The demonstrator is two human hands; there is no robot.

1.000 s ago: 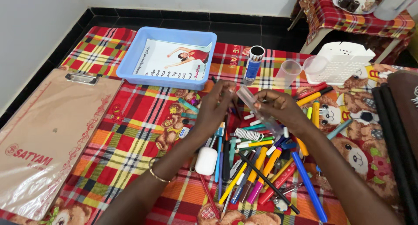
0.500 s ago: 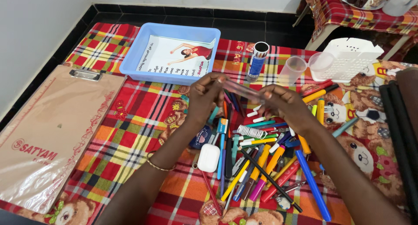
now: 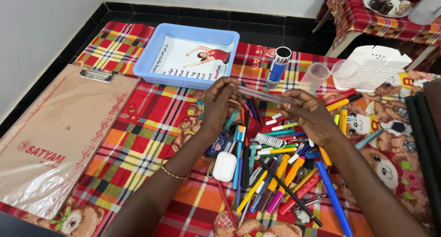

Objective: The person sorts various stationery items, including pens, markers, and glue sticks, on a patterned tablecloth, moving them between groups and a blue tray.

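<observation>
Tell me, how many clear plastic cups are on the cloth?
2. One clear cup stands right of the blue glue tube; the second cup stands beside it, against the white basket.

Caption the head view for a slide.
Both hands, left hand and right hand, hold a clear tube above a pile of pens.

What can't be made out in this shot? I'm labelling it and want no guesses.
Head view:
- Clear tube: contents unreadable, see-through and blurred.
- Left hand and right hand: fingertip grip partly hidden.
- Pen pile: items beneath both hands covered.
- Black rolls: cut by right edge.
</observation>
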